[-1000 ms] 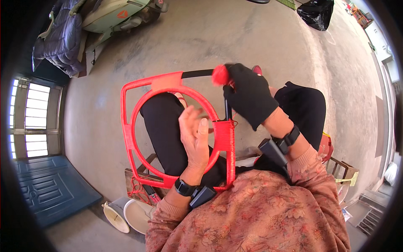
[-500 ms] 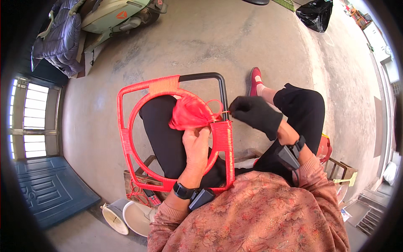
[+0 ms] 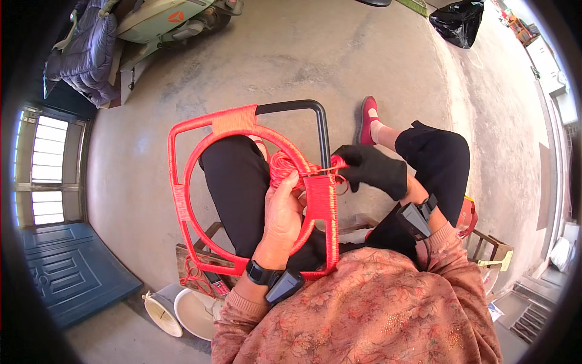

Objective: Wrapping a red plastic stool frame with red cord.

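Note:
A square frame of black metal tube (image 3: 323,130) with a ring (image 3: 193,176) inside it stands across my lap, most of it wrapped tightly in red cord. The top right corner is bare black. Inside the ring's right side, my left hand (image 3: 282,215) is closed around a loose bundle of red cord (image 3: 281,168), its thumb uppermost. Strands run from this bundle across the frame's right bar, just above the wrapped part. Beyond that bar, my right hand (image 3: 376,172), in a black glove, pinches the red cord; its fingertips are partly hidden by loops.
A low wooden stool (image 3: 188,267) at lower left carries red cord and a phone-like device (image 3: 218,284). Pale buckets (image 3: 197,312) stand beside it. A scooter (image 3: 163,24) with a quilted jacket (image 3: 88,54) is at upper left; a black plastic bag (image 3: 458,24) lies at upper right.
The red bundle has shifted right, from hanging loosely inside the ring to lying against the right bar. My right hand has moved slightly down and now has more cord at its fingers.

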Available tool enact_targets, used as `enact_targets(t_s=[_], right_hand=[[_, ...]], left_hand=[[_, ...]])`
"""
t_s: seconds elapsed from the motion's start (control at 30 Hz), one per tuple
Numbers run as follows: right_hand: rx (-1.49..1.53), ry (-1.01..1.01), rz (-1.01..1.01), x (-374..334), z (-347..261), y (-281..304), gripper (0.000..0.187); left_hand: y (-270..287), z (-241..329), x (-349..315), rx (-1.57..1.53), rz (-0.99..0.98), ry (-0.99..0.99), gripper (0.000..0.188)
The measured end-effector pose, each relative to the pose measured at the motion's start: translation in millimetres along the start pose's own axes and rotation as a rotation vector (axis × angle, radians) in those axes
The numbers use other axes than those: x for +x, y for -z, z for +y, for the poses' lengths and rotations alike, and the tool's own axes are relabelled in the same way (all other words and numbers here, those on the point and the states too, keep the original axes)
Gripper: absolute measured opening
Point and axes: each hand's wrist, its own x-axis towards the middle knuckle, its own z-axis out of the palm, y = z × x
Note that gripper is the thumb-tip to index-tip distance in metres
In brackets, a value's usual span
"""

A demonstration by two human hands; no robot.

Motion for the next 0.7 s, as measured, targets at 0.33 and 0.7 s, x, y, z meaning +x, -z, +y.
enact_targets(t_s=[0.33, 0.7], right_hand=[[-0.178, 0.534, 0.789, -1.6, 47.7, 52.1, 0.021], [0.213, 0.321, 0.396, 3.3, 46.6, -11.1, 0.029]], left_hand=[[-2.0, -2.0, 1.7, 0.004, 0.025, 0.011, 0.021], [1.9, -4.3, 1.7, -0.088, -0.114, 0.135, 0.029]])
